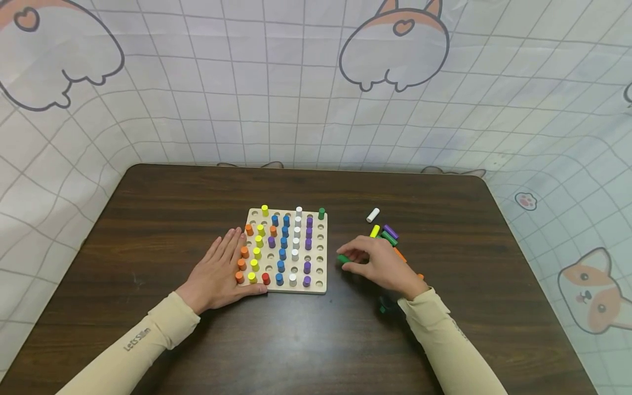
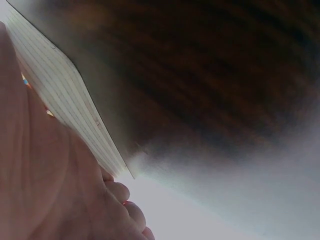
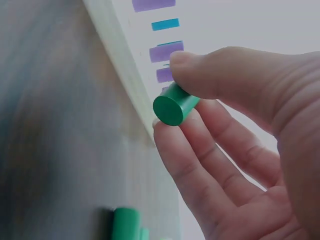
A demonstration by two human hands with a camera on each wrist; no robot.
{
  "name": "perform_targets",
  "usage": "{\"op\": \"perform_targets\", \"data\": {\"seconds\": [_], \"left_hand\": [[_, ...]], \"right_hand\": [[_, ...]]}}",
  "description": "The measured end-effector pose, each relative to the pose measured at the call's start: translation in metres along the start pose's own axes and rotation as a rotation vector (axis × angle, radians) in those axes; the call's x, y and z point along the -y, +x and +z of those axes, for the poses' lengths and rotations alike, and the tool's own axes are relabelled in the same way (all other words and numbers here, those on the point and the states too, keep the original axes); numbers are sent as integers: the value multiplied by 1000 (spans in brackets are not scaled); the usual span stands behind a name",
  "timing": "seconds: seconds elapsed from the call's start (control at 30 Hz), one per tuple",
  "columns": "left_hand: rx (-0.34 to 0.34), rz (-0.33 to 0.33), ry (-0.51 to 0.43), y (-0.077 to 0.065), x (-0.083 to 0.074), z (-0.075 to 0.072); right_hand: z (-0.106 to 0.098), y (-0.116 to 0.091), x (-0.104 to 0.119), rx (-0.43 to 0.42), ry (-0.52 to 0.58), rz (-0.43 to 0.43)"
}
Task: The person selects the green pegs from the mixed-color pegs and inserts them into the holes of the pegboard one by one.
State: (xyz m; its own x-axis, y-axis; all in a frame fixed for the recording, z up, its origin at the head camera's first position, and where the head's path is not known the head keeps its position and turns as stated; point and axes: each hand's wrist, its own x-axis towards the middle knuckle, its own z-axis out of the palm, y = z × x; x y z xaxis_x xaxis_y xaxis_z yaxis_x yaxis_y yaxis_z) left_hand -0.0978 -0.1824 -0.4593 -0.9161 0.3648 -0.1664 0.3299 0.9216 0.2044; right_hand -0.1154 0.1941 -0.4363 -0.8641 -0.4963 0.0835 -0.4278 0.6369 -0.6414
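A square wooden pegboard (image 1: 315,249) lies on the table with rows of colored pegs standing in it: orange, yellow, blue, white and purple columns, a red peg (image 1: 265,278) at the front and a green peg (image 1: 321,213) at the back right corner. My left hand (image 1: 219,277) rests flat along the board's left side, fingers straight, thumb at the front edge. In the left wrist view, the palm lies against the layered board edge (image 2: 65,85). Just right of the board, my right hand (image 1: 377,260) pinches a loose green peg (image 3: 172,106) between thumb and fingertips.
Loose pegs lie right of the board: white (image 1: 372,215), yellow (image 1: 374,231), purple (image 1: 390,231), green (image 1: 389,238) and orange (image 1: 400,254), some partly behind my right hand. The rightmost board column shows several bare holes. A patterned cloth (image 1: 316,109) surrounds the dark wooden table (image 1: 187,192).
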Motion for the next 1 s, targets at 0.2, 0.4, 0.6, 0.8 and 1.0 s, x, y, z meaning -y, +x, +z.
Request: {"op": "perform_targets", "data": {"seconds": [0.2,0.4,0.6,0.8,1.0], "left_hand": [[1,2,4,0,1,1],[1,1,2,1,1,1],[-1,0,0,0,2,2],[0,-1,2,0,1,3],[6,-6,11,0,1,1]], "right_hand": [[4,13,8,-80,58,7],[7,25,10,-108,124,35],[11,38,10,-164,208,65],[16,51,10,-219,259,98],[19,63,10,-275,325,115]]}}
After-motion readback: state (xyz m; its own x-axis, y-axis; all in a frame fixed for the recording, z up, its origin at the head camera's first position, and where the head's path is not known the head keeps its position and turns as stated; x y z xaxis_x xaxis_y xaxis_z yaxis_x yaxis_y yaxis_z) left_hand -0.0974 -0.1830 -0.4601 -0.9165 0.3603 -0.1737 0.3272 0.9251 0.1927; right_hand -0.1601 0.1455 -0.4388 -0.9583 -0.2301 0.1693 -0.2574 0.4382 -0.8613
